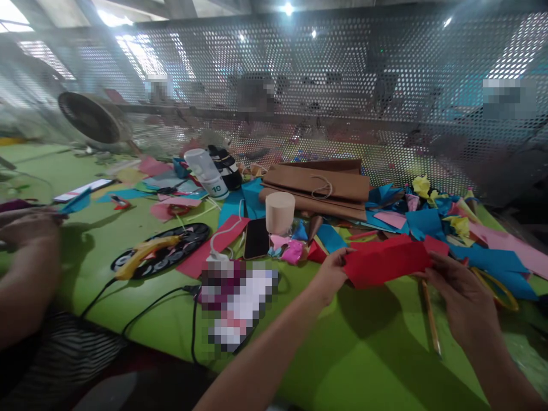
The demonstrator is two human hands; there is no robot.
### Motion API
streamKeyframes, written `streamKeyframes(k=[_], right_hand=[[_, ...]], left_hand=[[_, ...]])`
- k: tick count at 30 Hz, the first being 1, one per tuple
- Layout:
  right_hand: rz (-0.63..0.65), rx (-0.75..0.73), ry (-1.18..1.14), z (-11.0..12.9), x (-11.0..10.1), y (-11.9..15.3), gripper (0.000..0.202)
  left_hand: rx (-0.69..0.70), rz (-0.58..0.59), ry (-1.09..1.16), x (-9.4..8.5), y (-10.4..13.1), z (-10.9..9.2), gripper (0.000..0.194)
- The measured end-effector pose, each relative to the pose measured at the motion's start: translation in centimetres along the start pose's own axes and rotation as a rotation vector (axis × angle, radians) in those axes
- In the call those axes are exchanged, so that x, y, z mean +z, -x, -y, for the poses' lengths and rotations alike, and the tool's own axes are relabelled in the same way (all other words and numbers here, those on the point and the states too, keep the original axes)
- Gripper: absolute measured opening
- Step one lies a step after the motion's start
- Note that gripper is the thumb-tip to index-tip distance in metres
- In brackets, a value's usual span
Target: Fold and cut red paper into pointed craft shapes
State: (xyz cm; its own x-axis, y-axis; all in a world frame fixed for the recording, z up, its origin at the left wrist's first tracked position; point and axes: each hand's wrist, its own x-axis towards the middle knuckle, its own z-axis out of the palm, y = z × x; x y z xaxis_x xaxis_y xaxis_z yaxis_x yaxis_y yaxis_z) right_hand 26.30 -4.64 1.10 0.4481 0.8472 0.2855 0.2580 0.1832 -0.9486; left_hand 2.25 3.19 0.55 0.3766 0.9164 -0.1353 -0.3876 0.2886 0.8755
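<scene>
Both hands held one piece of red paper (pixel 387 260) above the table's green surface (pixel 363 365): the left hand (pixel 331 277) pinched its left end between thumb and fingers, and the right hand (pixel 468 291) pinched its right end, fingers curled.

Behind the work, a perforated metal screen (pixel 299 57) ran across the room, with ceiling lights above and a round fan (pixel 88 117) at the left. Along the table's far side lay folded brown paper (pixel 317 191) with a loop of string on top, and a beige cylinder (pixel 279 212) stood in front of it. Just beside the cylinder was a dark phone (pixel 257 238). Blue, pink and yellow scraps were scattered around these things, thickest toward the right.

Farther left, a yellow glue gun (pixel 149 251) rested on a black oval piece (pixel 197 233), near a clear container (pixel 205 171). Another person's hand (pixel 34 228) was at the left edge, by a strip of blue paper (pixel 77 201). Under the red paper, near the right hand, a thin stick (pixel 430 319) lay on the table.
</scene>
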Motion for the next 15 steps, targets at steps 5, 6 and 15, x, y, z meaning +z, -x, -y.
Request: streamKeyframes(k=[5, 6, 15], right_hand=[[0.232, -0.088, -0.011, 0.9, -0.6, 0.0, 0.015], [0.283, -0.077, -0.006, 1.0, -0.8, 0.0, 0.019], [0.162, 0.127, 0.001, 1.4, 0.2, 0.3, 0.048]], left_hand=[[0.105, -0.003, 0.070, -0.5, -0.3, -0.5, 0.042], [0.109, -0.008, 0.087, -0.6, -0.3, -0.5, 0.042], [0.216, 0.042, -0.200, -0.4, -0.2, -0.5, 0.030]])
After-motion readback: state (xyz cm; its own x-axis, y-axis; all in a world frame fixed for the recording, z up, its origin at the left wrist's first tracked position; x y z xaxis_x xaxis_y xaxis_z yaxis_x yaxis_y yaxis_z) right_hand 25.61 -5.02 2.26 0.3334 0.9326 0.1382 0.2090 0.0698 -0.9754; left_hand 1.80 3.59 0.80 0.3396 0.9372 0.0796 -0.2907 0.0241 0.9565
